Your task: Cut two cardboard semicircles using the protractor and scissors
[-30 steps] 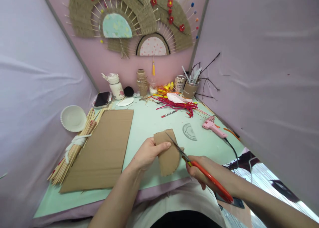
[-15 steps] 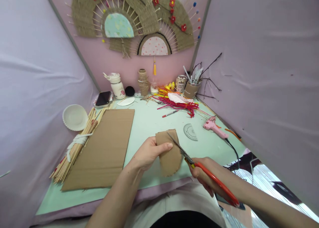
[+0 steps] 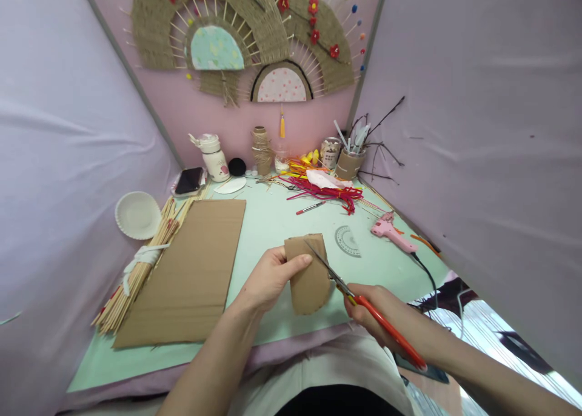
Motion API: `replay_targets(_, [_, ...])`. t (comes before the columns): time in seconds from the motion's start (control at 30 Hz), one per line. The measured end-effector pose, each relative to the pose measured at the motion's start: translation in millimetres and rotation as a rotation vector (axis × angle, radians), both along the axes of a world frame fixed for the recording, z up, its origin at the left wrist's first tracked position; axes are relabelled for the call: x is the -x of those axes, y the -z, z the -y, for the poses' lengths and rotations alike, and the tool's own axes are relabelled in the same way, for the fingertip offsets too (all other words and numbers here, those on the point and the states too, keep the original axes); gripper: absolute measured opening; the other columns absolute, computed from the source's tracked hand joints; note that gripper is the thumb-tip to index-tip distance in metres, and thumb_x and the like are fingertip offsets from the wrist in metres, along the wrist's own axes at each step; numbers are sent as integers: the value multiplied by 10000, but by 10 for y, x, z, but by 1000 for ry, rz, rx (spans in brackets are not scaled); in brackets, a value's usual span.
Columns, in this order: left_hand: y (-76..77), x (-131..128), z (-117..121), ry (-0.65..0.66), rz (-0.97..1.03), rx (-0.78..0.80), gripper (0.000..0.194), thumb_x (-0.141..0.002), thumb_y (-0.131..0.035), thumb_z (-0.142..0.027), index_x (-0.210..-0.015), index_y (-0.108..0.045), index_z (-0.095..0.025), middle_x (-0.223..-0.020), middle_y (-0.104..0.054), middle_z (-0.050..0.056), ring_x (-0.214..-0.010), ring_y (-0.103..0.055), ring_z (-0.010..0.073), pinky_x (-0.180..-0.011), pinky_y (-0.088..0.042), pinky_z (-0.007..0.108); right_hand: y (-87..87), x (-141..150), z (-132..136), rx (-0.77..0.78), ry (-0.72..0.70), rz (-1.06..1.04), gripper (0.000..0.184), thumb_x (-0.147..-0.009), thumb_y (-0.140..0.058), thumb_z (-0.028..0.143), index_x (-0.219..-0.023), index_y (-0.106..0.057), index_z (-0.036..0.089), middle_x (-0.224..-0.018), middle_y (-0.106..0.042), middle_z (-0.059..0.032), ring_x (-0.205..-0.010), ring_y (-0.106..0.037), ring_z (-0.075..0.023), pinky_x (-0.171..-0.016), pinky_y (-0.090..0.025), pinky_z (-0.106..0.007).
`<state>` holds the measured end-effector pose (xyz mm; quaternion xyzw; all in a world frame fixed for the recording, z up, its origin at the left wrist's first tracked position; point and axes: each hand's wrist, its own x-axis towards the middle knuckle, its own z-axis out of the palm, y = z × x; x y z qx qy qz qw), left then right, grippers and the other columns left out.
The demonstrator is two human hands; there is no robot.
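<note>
My left hand (image 3: 275, 276) grips a small piece of cardboard (image 3: 310, 287) by its left side, with the thumb flat on top. The piece has a rounded lower edge and a straighter, uneven top. Red-handled scissors (image 3: 386, 326) are in my right hand (image 3: 370, 310), its fingers wrapped round the handles. One blade lies across the upper face of the cardboard, with the blades at its right edge. Part of the handles is hidden by my fingers. A clear protractor (image 3: 348, 241) lies just to the right of the cardboard.
A large cardboard sheet (image 3: 195, 270) and a tied bundle of sticks (image 3: 136, 276) lie at left, beside a white bowl (image 3: 137, 214). A pink glue gun (image 3: 391, 231) with a cord rests at right. Red strips (image 3: 339, 191), a pen (image 3: 310, 208) and a twine spool (image 3: 260, 149) are farther back.
The small cardboard piece has shifted slightly upward and tilted in my left hand. The scissors' handles have moved a little up and left, drawing closer together.
</note>
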<state>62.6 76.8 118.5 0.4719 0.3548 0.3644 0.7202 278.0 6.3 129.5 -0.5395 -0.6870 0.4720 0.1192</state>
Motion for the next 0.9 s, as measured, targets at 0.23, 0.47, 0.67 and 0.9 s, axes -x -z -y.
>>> replay_targets(0.23, [-111,-19,12,76,-61,-65,328,-719,-742,-419,-887,-742,-137,-844,-736,62,-767,-612,174,-742,-459,284,24,-70,-14,-160,-159,-166,466,-948,-222,637,-809,-368,217,-789,-420,12,-678,-370,-142,-619,-373,-274])
replay_targets(0.47, [-108,10,7,91,-61,-60,352,-716,-741,-443,-871,-741,-127,-802,-726,69,-761,-618,188,-736,-464,296,68,-38,-51,-33,-115,-277,576,-893,-232,735,-840,-432,197,-712,-408,31,-589,-461,-126,-539,-436,-259])
replay_targets(0.67, [-112,22,4,130,-29,-55,308,-743,-729,-407,-869,-736,-127,-808,-724,64,-786,-621,184,-765,-471,296,-9,-30,-48,5,-68,-157,356,-937,-367,503,-746,-405,205,-567,-411,57,-490,-438,-102,-484,-376,-220])
replay_targets(0.9, [-129,36,9,130,-31,-44,306,-726,-743,-416,-800,-723,-120,-763,-713,57,-725,-609,171,-719,-459,284,-119,-22,-58,73,23,31,268,-884,-435,322,-678,-305,212,-560,-285,72,-481,-252,-69,-428,-229,-205])
